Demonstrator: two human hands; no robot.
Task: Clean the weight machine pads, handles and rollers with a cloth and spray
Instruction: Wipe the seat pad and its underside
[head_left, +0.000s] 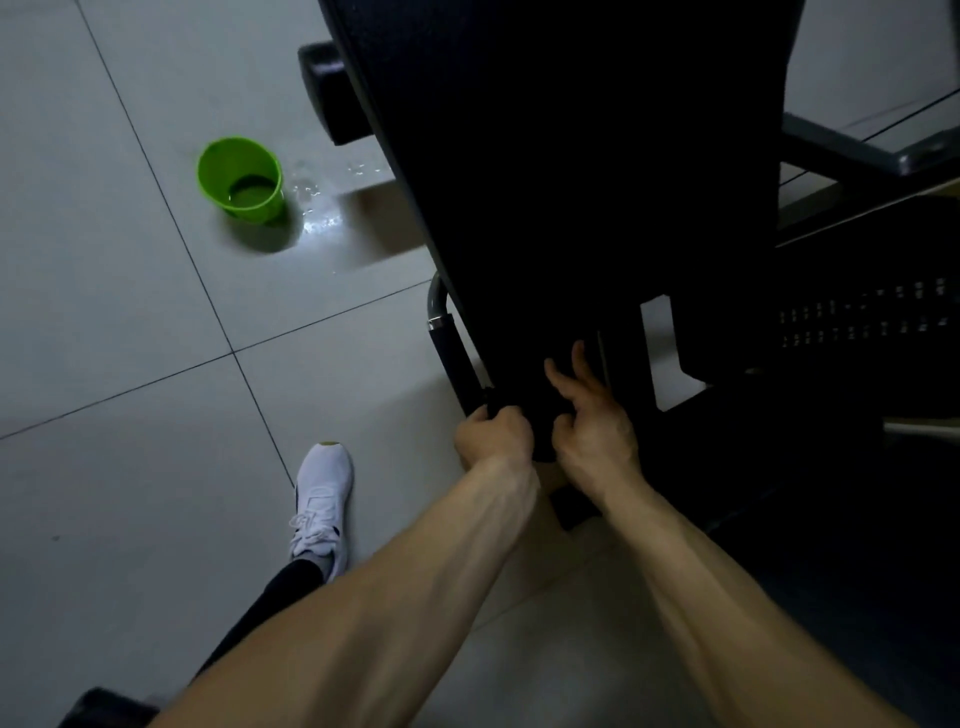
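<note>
The weight machine's wide black pad (571, 156) fills the upper middle of the head view. Along its left edge runs a handle (451, 358) with a black grip below a chrome bend. My left hand (493, 434) grips the lower end of that handle, fingers curled round it. My right hand (592, 415) is just to the right, two fingers stretched up against the pad, thumb and other fingers curled on a dark bunched cloth (543, 434) between both hands. The cloth is hard to tell from the dark machine. A black roller (327, 93) sticks out at the pad's upper left.
A green cup (241, 179) holding a little liquid stands on the grey tiled floor, with spilled water (317, 208) beside it. My white shoe (322, 499) is on the floor below left of the handle. Perforated metal parts (862, 317) and a frame bar (841, 150) lie to the right.
</note>
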